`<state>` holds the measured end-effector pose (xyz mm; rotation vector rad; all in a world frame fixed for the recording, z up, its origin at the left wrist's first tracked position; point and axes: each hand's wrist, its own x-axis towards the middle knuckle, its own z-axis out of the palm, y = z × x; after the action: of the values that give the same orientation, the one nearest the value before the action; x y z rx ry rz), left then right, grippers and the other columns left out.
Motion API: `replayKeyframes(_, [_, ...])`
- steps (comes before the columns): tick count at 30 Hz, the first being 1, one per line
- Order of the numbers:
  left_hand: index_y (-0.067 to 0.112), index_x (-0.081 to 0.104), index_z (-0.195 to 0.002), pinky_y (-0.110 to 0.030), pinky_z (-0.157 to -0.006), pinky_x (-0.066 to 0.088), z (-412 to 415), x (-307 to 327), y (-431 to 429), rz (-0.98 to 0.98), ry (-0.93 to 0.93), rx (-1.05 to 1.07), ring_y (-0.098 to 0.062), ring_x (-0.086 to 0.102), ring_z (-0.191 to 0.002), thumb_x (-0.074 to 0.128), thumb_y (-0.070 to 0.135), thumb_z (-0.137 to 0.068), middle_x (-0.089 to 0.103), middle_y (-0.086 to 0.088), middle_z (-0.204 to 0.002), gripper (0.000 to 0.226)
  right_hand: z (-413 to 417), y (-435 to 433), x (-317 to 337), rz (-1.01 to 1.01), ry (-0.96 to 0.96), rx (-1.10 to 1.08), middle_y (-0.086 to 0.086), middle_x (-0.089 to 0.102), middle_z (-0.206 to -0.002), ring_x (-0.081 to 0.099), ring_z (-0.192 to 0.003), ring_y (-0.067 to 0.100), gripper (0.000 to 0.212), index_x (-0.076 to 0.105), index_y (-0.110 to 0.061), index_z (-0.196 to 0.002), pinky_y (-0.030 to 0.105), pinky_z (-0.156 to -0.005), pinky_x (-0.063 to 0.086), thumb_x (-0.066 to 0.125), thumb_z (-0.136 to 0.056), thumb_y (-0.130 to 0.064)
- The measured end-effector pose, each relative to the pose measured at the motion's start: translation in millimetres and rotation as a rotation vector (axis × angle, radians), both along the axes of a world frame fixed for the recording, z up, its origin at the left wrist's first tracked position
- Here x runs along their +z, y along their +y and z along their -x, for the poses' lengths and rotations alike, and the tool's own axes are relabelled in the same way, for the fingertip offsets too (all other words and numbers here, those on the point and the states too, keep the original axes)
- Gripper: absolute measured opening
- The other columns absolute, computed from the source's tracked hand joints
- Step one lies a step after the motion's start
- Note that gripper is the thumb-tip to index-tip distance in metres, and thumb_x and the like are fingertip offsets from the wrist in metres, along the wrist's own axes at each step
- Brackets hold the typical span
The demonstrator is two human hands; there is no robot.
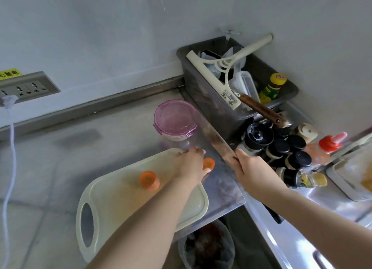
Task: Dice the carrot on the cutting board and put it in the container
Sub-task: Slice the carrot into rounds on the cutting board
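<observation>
A cream cutting board (112, 204) lies on the steel counter. One orange carrot chunk (149, 180) stands near the board's middle. My left hand (190, 164) rests at the board's far right corner, fingers closed on a second carrot chunk (209, 163). My right hand (249, 168) grips the handle of a cleaver (216, 136), whose wide blade points away from me, raised to the right of the board. A round container with a pink clip lid (174, 120) stands just beyond the board.
A grey bin (203, 83) with a squeegee, bottles and boxes stands at the back right. Dark-capped spice jars (281, 146) and a red-capped sauce bottle (328, 144) crowd the right counter. A waste bin (205, 248) stands below the counter edge. A socket strip (26, 87) is on the left wall.
</observation>
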<state>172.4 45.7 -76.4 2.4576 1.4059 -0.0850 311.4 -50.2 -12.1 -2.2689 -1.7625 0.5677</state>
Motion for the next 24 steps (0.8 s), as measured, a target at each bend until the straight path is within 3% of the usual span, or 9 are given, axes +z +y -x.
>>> replayKeyframes(4, [0.031,0.048,-0.131,-0.033,-0.091,0.041,53,20,6,-0.098,-0.068,0.110,-0.022,0.054,-0.116,0.058,0.039,-0.090,0.050,0.005,-0.129,0.043,18,9,-4,0.011,0.054,0.038,0.009,0.050,-0.060,0.052,-0.053,0.034,0.024,0.034,-0.014,-0.081,0.039,-0.050,0.039,0.036,-0.102,-0.027])
replayKeyframes(7, [0.032,0.049,-0.130,-0.033,-0.091,0.041,101,36,6,-0.104,-0.055,0.267,-0.020,0.053,-0.116,0.059,0.043,-0.088,0.052,0.006,-0.126,0.045,38,17,-7,0.052,0.091,0.071,0.006,0.052,-0.062,0.048,-0.049,0.026,0.023,0.037,-0.014,-0.083,0.035,-0.049,0.038,0.036,-0.103,-0.026])
replayKeyframes(11, [0.030,0.043,-0.134,-0.033,-0.092,0.044,144,36,-9,0.129,-0.181,0.462,-0.017,0.052,-0.117,0.071,0.055,-0.072,0.046,0.007,-0.130,0.072,64,26,-8,0.087,0.118,0.135,0.002,0.047,-0.063,0.042,-0.049,0.018,0.032,0.027,-0.022,-0.071,0.031,-0.046,0.028,0.034,-0.102,-0.024])
replayKeyframes(14, [0.029,0.044,-0.130,-0.032,-0.093,0.045,154,21,-23,0.312,-0.249,0.464,-0.015,0.056,-0.111,0.076,0.049,-0.070,0.047,0.009,-0.127,0.071,80,27,-16,0.104,0.108,0.138,0.006,0.054,-0.076,0.047,-0.056,0.020,0.021,0.039,-0.018,-0.089,0.030,-0.050,0.035,0.025,-0.103,-0.026])
replayKeyframes(16, [0.026,0.052,-0.121,-0.032,-0.091,0.047,153,14,-30,0.278,-0.309,0.448,-0.015,0.059,-0.104,0.075,0.041,-0.074,0.054,0.007,-0.119,0.055,90,28,-17,0.130,0.097,0.148,0.001,0.047,-0.073,0.039,-0.056,0.012,0.025,0.043,-0.018,-0.104,0.028,-0.052,0.035,0.022,-0.103,-0.030])
replayKeyframes(18, [0.024,0.057,-0.114,-0.031,-0.085,0.050,149,13,-35,0.218,-0.376,0.497,-0.016,0.063,-0.094,0.073,0.041,-0.076,0.059,0.005,-0.111,0.044,97,29,-16,0.165,0.087,0.235,-0.004,0.041,-0.069,0.035,-0.056,0.008,0.022,0.041,-0.022,-0.099,0.030,-0.057,0.038,0.024,-0.103,-0.034])
replayKeyframes(21, [0.020,0.058,-0.109,-0.028,-0.078,0.049,148,14,-41,0.145,-0.374,0.610,-0.019,0.061,-0.091,0.073,0.041,-0.077,0.060,0.003,-0.105,0.041,107,28,-15,0.176,0.072,0.303,-0.004,0.042,-0.068,0.040,-0.057,0.011,0.019,0.038,-0.022,-0.095,0.029,-0.064,0.041,0.024,-0.103,-0.034])
replayKeyframes(24, [0.015,0.056,-0.112,-0.026,-0.078,0.043,151,11,-46,0.140,-0.373,0.678,-0.021,0.058,-0.097,0.075,0.039,-0.076,0.059,0.000,-0.109,0.047,115,27,-17,0.157,0.045,0.341,-0.003,0.043,-0.068,0.048,-0.063,0.021,0.019,0.036,-0.021,-0.094,0.028,-0.061,0.041,0.024,-0.103,-0.034])
